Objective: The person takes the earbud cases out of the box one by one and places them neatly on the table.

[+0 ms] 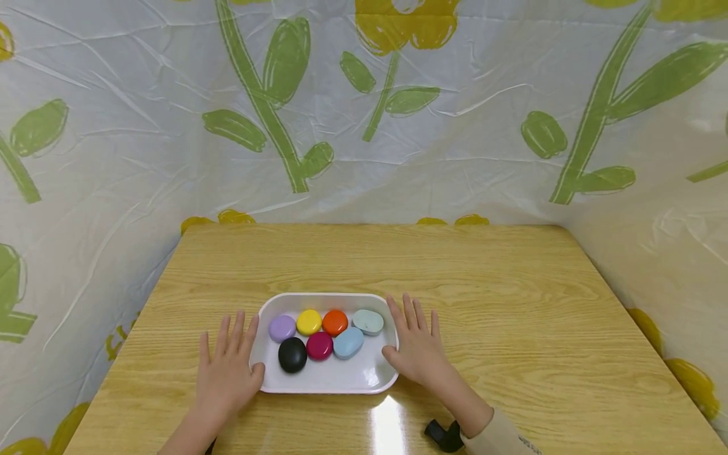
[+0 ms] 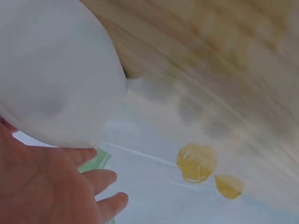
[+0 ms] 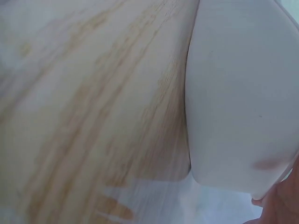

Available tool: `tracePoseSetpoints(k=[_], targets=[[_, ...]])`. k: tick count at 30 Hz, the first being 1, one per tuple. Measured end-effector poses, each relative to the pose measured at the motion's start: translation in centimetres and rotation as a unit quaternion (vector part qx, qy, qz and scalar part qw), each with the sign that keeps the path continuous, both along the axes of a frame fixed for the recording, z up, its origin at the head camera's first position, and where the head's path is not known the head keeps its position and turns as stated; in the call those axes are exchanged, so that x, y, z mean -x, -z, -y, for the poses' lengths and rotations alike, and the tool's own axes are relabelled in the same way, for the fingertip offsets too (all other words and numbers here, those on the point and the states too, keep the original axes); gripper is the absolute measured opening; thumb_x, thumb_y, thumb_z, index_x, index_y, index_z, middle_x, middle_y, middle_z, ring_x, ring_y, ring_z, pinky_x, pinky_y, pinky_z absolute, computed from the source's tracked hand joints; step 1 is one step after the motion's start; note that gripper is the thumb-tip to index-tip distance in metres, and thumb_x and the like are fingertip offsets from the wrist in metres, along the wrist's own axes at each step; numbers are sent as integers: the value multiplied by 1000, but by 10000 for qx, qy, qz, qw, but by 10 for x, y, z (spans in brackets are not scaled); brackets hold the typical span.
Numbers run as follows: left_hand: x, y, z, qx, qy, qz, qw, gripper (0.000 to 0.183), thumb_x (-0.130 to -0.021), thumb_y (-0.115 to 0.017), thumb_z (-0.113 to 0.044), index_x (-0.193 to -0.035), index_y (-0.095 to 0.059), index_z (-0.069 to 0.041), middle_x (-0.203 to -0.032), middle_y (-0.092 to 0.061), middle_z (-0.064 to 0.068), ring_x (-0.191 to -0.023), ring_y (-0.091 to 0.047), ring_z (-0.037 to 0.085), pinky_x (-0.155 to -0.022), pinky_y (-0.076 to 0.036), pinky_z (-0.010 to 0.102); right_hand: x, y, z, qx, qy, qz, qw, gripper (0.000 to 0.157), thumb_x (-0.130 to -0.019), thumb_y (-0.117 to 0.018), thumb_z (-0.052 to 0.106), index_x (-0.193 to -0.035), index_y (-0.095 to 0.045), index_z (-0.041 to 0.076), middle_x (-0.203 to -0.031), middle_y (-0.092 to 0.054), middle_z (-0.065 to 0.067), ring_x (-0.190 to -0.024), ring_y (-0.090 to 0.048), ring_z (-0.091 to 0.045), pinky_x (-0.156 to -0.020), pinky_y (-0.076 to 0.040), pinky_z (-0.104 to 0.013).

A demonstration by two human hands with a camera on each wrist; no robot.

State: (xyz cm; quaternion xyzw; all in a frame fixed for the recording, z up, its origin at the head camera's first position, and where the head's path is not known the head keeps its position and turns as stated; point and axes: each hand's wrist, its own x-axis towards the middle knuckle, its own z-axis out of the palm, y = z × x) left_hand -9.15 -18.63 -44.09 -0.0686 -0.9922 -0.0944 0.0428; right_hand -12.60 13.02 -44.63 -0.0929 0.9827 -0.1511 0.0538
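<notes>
A white oval-cornered tray [image 1: 335, 382] sits on the wooden table. In it lie several smooth, rounded pebble-like pieces: lilac [image 1: 282, 328], yellow [image 1: 309, 322], orange [image 1: 335, 322], pale grey-green [image 1: 368, 322], black [image 1: 292, 355], crimson [image 1: 320, 346] and light blue [image 1: 348, 343]. My left hand [image 1: 227, 366] is at the tray's left end, fingers straight and spread, thumb at the rim. At the right end, my right hand [image 1: 418, 347] has its fingers extended, thumb over the rim. Both wrist views show the tray's outer wall [image 2: 51, 70] beside the hands.
The wood-grained table [image 1: 512, 303] extends on both sides and behind the tray. Flower-printed sheeting [image 1: 455, 158] hangs around its back and sides. A black strap-like object [image 1: 446, 436] is by the right wrist, near a beige sleeve [image 1: 500, 436].
</notes>
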Motion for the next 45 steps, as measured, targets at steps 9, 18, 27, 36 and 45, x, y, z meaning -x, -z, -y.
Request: tracePoseSetpoints(k=[9, 18, 27, 36, 45], targets=[[19, 2, 3, -25, 215, 209, 9995, 67, -85, -48, -22, -145, -23, -7, -151, -16, 15, -138, -7, 35, -108, 4, 56, 0, 1, -1, 0, 5, 54, 10000, 84, -79, -54, 35, -149, -10, 19, -152, -7, -16, -139, -6, -35, -107, 1, -59], [20, 6, 3, -182, 112, 261, 9994, 68, -84, -46, -20, -146, -22, -8, -151, -14, 16, -139, -2, 35, -107, 2, 57, 3, -7, 1, 371, -234, -255, 9987, 80, -80, -60, 29, -146, -20, 12, -150, -14, -20, -138, -10, -36, -105, -6, -62], [20, 11, 3, -118, 60, 106, 9999, 68, -82, -46, -22, -145, -24, -9, -151, -16, 16, -139, -2, 34, -107, 1, 57, 18, -12, 16, 352, -2826, -1573, 9456, 56, -79, -67, 24, -130, -47, 14, -138, -40, -11, -128, -36, -26, -103, -29, -51], [20, 9, 2, -55, -10, 179, 9998, 68, -82, -46, -22, -145, -24, -10, -151, -14, 16, -138, -4, 34, -107, 2, 57, 22, -2, 37, -554, -3779, -1457, 9126, 42, -79, -66, 25, -118, -54, 21, -117, -50, -1, -107, -48, -20, -97, -37, -39], [19, 9, 2, -16, -51, 205, 9998, 69, -82, -46, -22, -146, -23, -11, -151, -14, 16, -139, -2, 34, -107, 3, 56, 23, 4, 46, -879, -3791, -1549, 9080, 40, -78, -63, 20, -117, -55, 25, -112, -50, -1, -98, -49, -18, -86, -42, -33]])
